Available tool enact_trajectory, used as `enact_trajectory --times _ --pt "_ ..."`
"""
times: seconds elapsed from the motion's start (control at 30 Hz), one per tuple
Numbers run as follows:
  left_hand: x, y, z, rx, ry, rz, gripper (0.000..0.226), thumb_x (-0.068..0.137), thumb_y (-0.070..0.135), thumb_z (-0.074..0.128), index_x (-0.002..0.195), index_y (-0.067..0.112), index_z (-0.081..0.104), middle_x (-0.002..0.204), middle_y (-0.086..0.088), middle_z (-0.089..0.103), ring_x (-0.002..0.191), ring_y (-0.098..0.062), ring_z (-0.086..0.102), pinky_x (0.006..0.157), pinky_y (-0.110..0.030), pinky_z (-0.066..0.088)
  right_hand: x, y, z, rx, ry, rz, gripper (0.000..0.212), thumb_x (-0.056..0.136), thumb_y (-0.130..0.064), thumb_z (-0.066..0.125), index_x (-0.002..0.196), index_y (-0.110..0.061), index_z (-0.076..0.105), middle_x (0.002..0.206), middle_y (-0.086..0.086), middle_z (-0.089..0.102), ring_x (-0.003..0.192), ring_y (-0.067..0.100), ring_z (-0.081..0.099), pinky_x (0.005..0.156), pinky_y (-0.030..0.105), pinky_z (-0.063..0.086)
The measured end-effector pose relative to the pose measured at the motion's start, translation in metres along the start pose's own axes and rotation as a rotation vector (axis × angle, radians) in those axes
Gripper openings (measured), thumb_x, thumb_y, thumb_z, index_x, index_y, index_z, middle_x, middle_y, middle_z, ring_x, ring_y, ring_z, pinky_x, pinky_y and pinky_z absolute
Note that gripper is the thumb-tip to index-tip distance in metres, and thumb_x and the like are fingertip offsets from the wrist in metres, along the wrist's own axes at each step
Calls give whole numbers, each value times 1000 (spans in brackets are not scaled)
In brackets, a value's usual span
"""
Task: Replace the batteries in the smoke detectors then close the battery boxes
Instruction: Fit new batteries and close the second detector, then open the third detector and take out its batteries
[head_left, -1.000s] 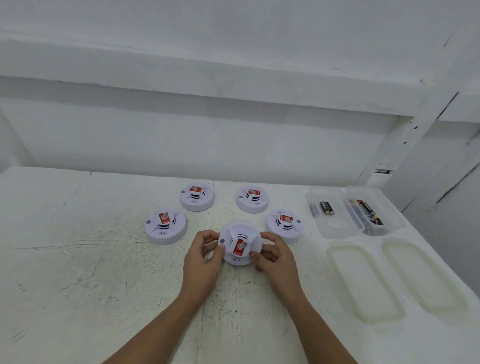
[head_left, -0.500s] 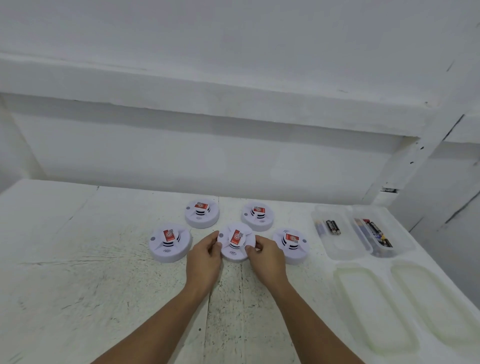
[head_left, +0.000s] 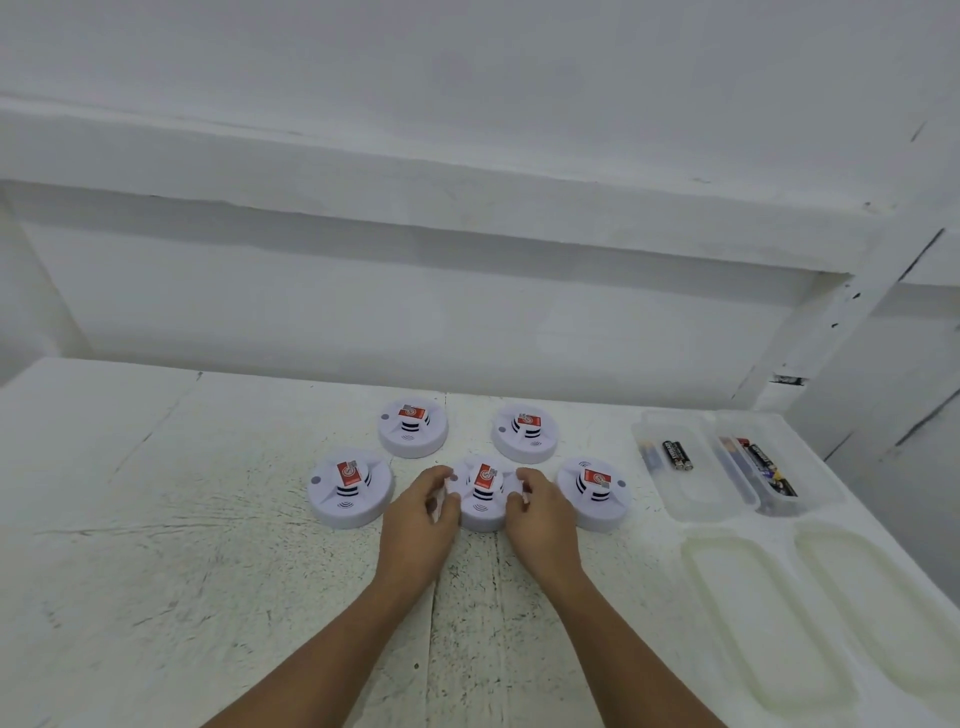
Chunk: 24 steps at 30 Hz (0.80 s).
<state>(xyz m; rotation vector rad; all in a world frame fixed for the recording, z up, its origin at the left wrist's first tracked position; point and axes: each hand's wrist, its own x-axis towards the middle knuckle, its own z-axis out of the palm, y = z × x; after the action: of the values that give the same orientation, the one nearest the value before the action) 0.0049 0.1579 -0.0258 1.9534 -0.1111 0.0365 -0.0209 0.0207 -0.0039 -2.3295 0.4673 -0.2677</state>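
Observation:
Several white round smoke detectors with red stickers on top lie on the white table (head_left: 156, 519). The middle smoke detector (head_left: 483, 501) sits on the table between my hands. My left hand (head_left: 421, 525) holds its left rim with curled fingers, and my right hand (head_left: 543, 517) holds its right rim the same way; the fingertips are blurred. Other detectors lie at the left (head_left: 350, 486), back left (head_left: 413, 427), back right (head_left: 525, 433) and right (head_left: 595, 491). Black batteries (head_left: 677, 454) lie in a clear box (head_left: 691, 499).
A second clear box (head_left: 810, 493) beside the first holds more batteries (head_left: 766, 465). Two translucent lids (head_left: 753, 618) (head_left: 883, 597) lie nearer me on the right. A white wall with a ledge rises behind the table, and the table's right edge runs past the boxes.
Both hands carried the middle detector away from me and set it down among the others. The camera tilted upward, showing more wall.

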Motion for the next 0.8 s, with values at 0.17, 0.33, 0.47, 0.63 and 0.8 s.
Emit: enact_trajectory --times 0.17,0.33,0.47,0.63,0.8 --pt "-1 9 -13 -35 20 21 34 92 19 58 125 26 52 111 10 59 92 -1 58 75 -16 47 5 -12 0 -135 44 -13 36 94 -25 48 130 -19 48 124 7 53 110 20 52 86 27 44" --pt "2 8 -45 28 187 164 29 90 12 59 118 19 58 98 11 60 92 -5 57 75 -16 44 4 -45 11 -183 108 -170 34 94 -18 48 128 -17 51 127 7 48 116 21 44 88 25 39" --pt "11 -12 -75 187 376 163 26 87 15 60 112 13 62 107 -3 59 99 -21 49 78 -26 39 1 -72 32 -119 -45 -256 29 95 -15 44 122 -11 55 118 7 55 105 19 53 83 24 42" --pt "16 -32 -102 252 275 -141 43 88 14 58 131 15 50 128 -16 47 116 -30 43 93 -38 39 -3 -93 63 -14 -364 -43 23 91 -17 46 106 -3 56 105 14 63 95 27 65 81 33 52" --pt "17 -38 -111 227 118 -169 43 95 17 50 137 9 47 129 -14 57 115 -26 54 96 -35 42 -6 -110 76 127 -485 166 4 86 -8 48 83 -8 46 89 15 56 73 28 60 66 33 54"
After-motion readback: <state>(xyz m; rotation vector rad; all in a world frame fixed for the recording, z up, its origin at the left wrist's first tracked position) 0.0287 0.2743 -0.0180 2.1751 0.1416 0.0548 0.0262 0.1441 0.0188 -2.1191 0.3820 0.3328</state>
